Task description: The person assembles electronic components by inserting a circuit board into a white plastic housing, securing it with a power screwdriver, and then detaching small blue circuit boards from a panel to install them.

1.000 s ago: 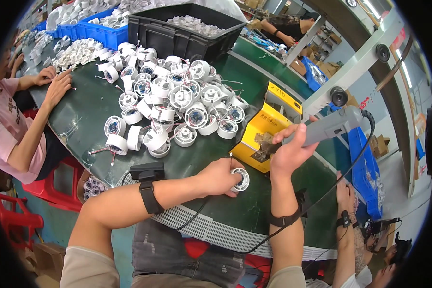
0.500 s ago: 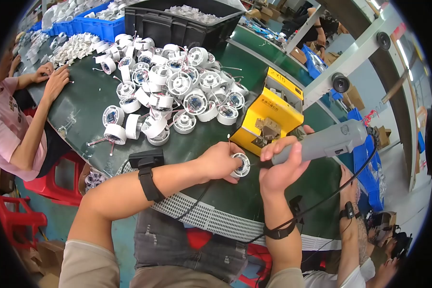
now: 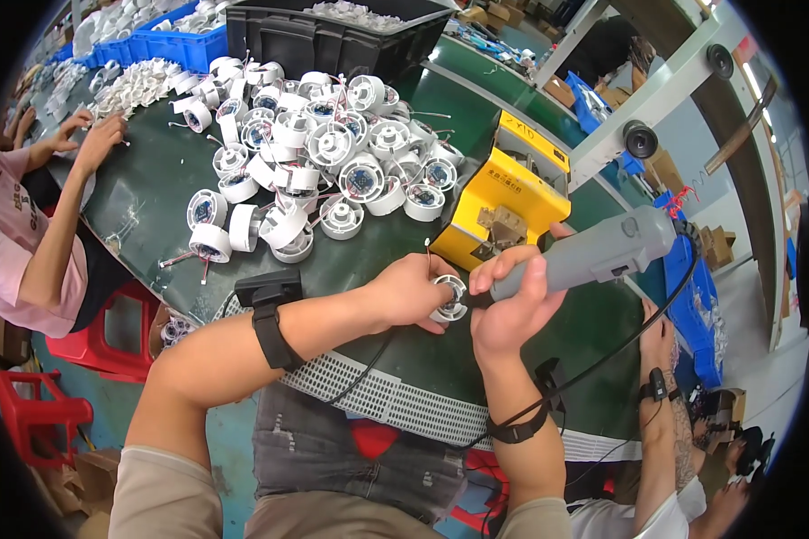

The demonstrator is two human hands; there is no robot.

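My left hand [image 3: 409, 292] grips a small white round housing [image 3: 449, 298] just above the green table [image 3: 144, 216]. My right hand [image 3: 511, 305] is wrapped around a grey powered screwdriver [image 3: 593, 254], whose tip end points left into the housing. A black cable [image 3: 629, 337] runs from the tool's rear down past my right wrist. Both wrists wear black straps. A yellow box-shaped machine [image 3: 512, 193] stands just beyond my hands.
A heap of white round housings [image 3: 324, 153] with thin wires covers the table's middle. A black crate [image 3: 324, 36] and blue bins [image 3: 171, 45] stand at the back. One person in pink [image 3: 27, 234] sits at left; another person's arm [image 3: 665, 395] at right.
My right hand brought the grey screwdriver down and left, from raised over the yellow machine to the housing. My left hand has kept hold of the housing at nearly the same spot.
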